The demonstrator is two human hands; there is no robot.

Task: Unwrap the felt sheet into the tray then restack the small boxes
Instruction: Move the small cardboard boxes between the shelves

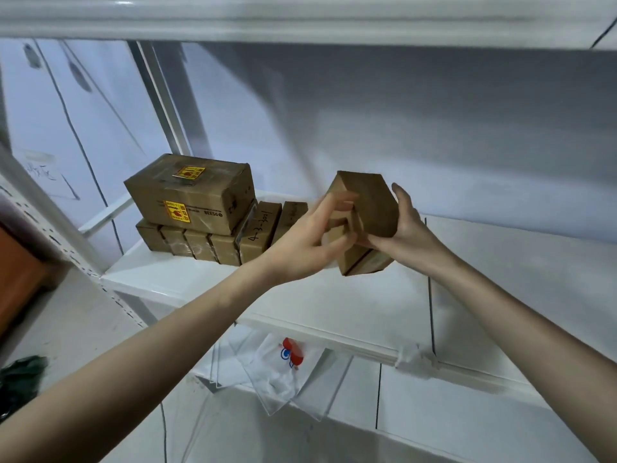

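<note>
Cardboard boxes between both hands' curled fingers.

Lighting: dim, cool bluish cast overall; no lamp in frame, source cannot be told. Upper shelf throws a broad soft shadow across the back wall, darkest just under its edge. Lower shelf surface is the brightest zone, mild sheen, no hard glare. Soft shadow beneath the stacked cardboard boxes. Quality: wide-angle distortion strong; shelf edges and upright post bow and lean toward frame edges. Left hand shows motion blur at the fingers; right hand sharper. Top edge and far-left area smeared, soft. Fine grain in shadow areas. Box label text mostly illegible.
</note>
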